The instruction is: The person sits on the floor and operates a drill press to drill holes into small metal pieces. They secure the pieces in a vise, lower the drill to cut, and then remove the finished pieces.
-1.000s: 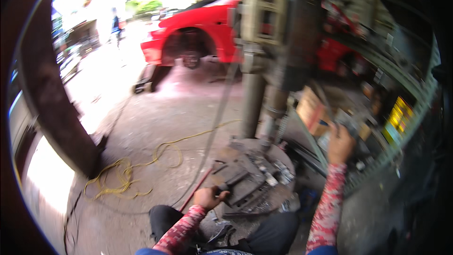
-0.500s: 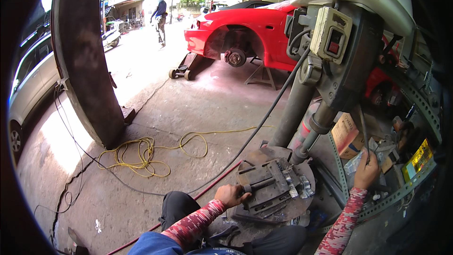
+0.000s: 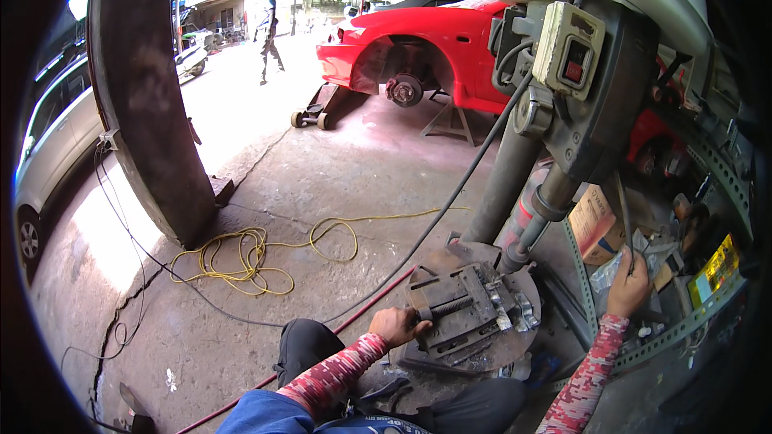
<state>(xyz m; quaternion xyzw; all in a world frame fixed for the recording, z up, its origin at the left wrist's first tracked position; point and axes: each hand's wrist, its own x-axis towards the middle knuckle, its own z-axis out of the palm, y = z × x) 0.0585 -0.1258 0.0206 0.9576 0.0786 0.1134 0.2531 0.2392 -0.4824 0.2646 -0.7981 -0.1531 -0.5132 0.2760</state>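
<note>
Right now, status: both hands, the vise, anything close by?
Left hand gripping vise screw. Right hand gripping drill press lever. Vise on round table, shiny metal piece at right end. Red hose beside left forearm.

Auto repair workshop, roofed, open to the street. Evidence: one red car (image 3: 474, 52), front wheel off, brake disc (image 3: 404, 91) bare, jack stand (image 3: 460, 119) beneath; one wheeled floor jack (image 3: 323, 104) at its nose; one drill press (image 3: 611, 96), with machine vise (image 3: 466, 311); slotted-angle steel rack (image 3: 581, 283), cluttered; cracked concrete floor (image 3: 370, 193).
</note>
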